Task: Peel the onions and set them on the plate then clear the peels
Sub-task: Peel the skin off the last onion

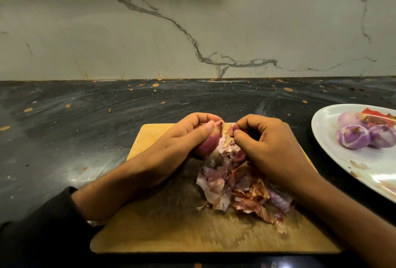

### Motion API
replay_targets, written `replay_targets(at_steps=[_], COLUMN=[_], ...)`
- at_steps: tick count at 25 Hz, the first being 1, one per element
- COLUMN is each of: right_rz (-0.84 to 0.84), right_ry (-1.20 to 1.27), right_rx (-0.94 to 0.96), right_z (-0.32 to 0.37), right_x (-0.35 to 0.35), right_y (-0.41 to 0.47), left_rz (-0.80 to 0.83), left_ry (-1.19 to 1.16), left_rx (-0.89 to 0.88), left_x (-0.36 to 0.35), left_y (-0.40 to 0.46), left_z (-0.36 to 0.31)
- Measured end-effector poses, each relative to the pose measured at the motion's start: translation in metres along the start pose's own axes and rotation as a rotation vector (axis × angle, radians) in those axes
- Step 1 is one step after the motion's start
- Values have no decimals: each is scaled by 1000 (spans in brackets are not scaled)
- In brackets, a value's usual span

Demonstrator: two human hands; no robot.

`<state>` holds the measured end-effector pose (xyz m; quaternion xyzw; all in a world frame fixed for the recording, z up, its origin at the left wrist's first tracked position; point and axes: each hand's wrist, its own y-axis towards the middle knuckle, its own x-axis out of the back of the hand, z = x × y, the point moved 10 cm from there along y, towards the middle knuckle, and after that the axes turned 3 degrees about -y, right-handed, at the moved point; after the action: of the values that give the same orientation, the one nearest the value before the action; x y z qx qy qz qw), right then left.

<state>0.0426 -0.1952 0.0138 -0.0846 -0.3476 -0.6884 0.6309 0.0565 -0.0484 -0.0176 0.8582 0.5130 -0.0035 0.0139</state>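
Observation:
My left hand [184,137] grips a red onion [209,142] over the far part of a wooden cutting board [171,231]. My right hand [265,145] pinches a strip of onion skin [232,129] between thumb and fingers, just right of the onion's tip. A heap of purple and brown peels [240,188] lies on the board below both hands. At the right, a white plate [342,160] holds three peeled purple onions [352,137], with a red object behind them.
The board lies on a dark stone counter [85,128] flecked with orange splashes. A marble backsplash [192,21] rises behind it. The plate juts past the right edge of the view.

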Motion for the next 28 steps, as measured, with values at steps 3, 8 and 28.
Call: replay_targets(at_steps=[3,8,28], right_rz=[-8,73,51], right_ry=[-27,-69,234], right_rx=[-29,19,96], right_z=[-4,3,9], right_x=[2,-7,-1], right_y=[1,-3,2], left_rz=[-18,-49,-3], left_ry=[63,-66,113], left_rx=[22,-2,-97], left_x=[1,5,-2], left_y=[-2,-1,-1], left_z=[0,-2,-5])
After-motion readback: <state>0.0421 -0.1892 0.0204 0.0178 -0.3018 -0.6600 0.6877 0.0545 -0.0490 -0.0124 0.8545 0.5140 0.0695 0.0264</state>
